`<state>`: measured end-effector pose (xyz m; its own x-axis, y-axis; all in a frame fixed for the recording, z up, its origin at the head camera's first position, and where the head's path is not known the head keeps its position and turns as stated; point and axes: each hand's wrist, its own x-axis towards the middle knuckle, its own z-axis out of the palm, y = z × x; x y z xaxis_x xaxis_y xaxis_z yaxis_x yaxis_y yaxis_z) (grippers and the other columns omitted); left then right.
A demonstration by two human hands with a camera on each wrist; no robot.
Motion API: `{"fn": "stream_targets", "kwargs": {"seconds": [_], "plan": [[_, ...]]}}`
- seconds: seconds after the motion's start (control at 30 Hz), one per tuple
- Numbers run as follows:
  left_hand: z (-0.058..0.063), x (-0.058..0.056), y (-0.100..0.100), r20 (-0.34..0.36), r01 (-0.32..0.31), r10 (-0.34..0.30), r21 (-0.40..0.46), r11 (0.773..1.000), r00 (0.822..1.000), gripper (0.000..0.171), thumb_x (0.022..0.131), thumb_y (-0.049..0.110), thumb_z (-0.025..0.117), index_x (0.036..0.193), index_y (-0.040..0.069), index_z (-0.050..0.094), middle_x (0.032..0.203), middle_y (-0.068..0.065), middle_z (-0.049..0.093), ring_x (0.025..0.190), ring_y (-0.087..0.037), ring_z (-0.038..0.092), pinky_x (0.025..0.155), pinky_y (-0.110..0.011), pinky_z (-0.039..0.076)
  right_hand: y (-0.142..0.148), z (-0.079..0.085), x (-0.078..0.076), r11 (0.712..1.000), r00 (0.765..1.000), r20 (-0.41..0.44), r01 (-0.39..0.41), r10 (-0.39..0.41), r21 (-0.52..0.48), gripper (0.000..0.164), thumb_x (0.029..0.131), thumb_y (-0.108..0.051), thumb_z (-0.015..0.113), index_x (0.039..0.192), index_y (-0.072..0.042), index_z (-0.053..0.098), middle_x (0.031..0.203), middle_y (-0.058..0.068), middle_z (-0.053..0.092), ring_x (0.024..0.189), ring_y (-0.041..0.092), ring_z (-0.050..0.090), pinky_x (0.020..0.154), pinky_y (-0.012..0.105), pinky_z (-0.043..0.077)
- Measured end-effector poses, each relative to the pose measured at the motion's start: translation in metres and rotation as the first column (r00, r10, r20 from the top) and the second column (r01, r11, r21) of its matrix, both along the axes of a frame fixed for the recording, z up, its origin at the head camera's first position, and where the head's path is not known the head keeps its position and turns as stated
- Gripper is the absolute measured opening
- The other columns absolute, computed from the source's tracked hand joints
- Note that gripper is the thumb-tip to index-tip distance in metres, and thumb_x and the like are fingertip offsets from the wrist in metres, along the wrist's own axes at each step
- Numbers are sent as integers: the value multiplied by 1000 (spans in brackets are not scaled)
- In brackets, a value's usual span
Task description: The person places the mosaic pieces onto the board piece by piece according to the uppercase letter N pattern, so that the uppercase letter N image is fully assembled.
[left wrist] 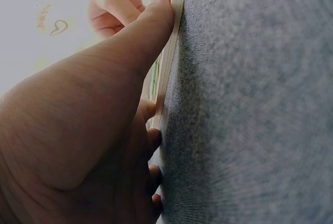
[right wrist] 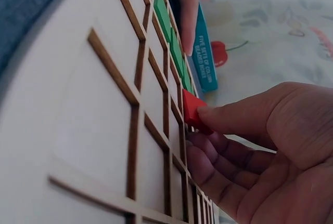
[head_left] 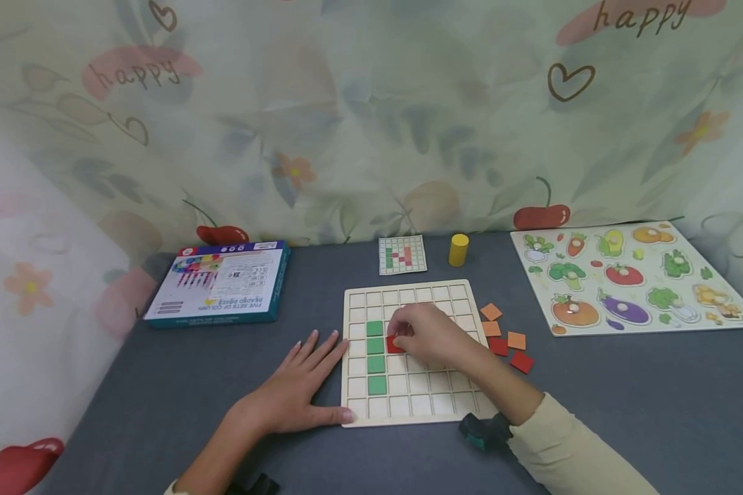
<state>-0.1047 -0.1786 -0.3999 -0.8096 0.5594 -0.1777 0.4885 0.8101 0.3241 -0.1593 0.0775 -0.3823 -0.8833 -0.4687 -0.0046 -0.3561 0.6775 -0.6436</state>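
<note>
A square wooden grid board (head_left: 408, 405) lies on the table. Four green tiles (head_left: 376, 364) fill cells of one column toward its left side. My right hand (head_left: 427, 333) pinches a red tile (head_left: 394, 345) between thumb and fingers, right beside the second green tile from the top. In the right wrist view the red tile (right wrist: 193, 110) is tilted over the grid, its edge close to the cell walls. My left hand (head_left: 297, 385) lies with fingers spread on the table at the board's left edge, thumb at the lower left corner and fingertips along the side.
Loose orange tiles (head_left: 517, 341) and red tiles (head_left: 522, 361) lie right of the board. Behind it are a small pattern card (head_left: 402, 256) and a yellow cylinder (head_left: 459, 250). A boxed set (head_left: 217, 285) sits at left, a vegetable puzzle board (head_left: 631, 302) at right.
</note>
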Motion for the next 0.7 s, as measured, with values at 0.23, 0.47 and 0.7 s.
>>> {"fn": "stream_targets", "kwargs": {"seconds": [0.23, 0.47, 0.7], "plan": [[-1, 0, 0, -1, -3, 3, 1, 1000, 1000, 96, 72, 75, 46, 146, 29, 8, 150, 4, 8, 135, -26, -1, 104, -50, 5, -2, -2, 1, 1000, 999, -29, 15, -15, -15, 11, 79, -7, 67, 78, -18, 66, 70, -9, 54, 68, 10, 49, 63, 28, 42], [-1, -1, 0, 6, 4, -4, -1, 1000, 1000, 95, 72, 75, 45, 146, 29, 7, 150, 4, 7, 135, -25, -2, 104, -50, 5, -2, -6, 4, 999, 993, -119, -8, 14, 52, 7, 75, -13, 72, 79, -18, 69, 75, -9, 54, 69, 7, 47, 64, 26, 41], [0, 0, 0, 9, 2, -2, -3, 1000, 1000, 95, 72, 75, 45, 146, 28, 7, 150, 3, 7, 135, -25, -2, 104, -50, 5, -1, -7, 7, 994, 984, -165, -61, 75, 87, 11, 78, -16, 71, 89, -15, 73, 79, -8, 52, 68, 5, 46, 61, 23, 40]]}}
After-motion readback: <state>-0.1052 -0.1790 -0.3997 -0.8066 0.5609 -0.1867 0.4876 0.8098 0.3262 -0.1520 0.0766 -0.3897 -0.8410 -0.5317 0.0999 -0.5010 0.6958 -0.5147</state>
